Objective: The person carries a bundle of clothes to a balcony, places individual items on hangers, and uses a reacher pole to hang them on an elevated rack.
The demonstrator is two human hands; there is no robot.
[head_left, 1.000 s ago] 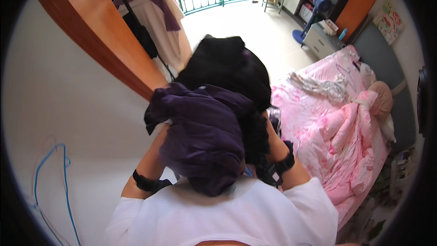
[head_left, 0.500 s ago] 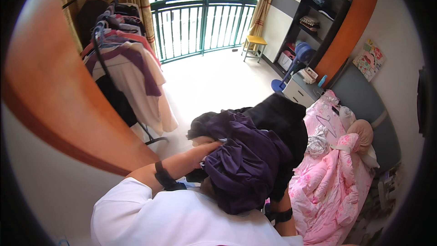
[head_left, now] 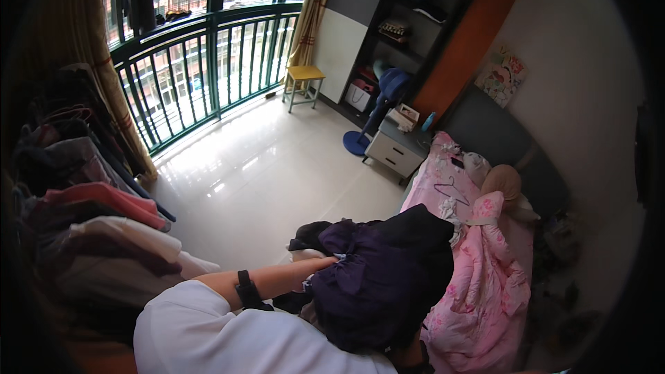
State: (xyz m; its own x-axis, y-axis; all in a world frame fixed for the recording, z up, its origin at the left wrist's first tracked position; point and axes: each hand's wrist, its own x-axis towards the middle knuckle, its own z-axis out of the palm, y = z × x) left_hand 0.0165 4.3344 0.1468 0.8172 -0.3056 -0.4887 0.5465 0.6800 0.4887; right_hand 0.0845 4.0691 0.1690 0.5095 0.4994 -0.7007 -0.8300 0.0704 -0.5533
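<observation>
A bulky bundle of clothes (head_left: 374, 291), dark purple and black, is gathered against my front. My left hand (head_left: 320, 264) reaches across and is closed on the bundle's near left side, its fingertips partly sunk in the folds. A strip of pale cloth shows beside that hand. My right hand is hidden beneath the clothes; only a bit of its forearm shows at the lower edge, so its fingers cannot be made out. To the right of the bundle lies the bed with a pink flowered quilt (head_left: 478, 287).
Garments (head_left: 104, 225) hang in a row at the left. A clothes hanger (head_left: 451, 192) lies on the bed near a round tan cushion (head_left: 502, 183). Beyond stand a white bedside cabinet (head_left: 393, 154), a blue fan (head_left: 392, 85), a yellow-topped stool (head_left: 305, 73) and a green railing (head_left: 215, 73).
My view has turned left and moved forward past the curved orange wooden edge, and the hanging garments are now closer. The bundle stays held against me.
</observation>
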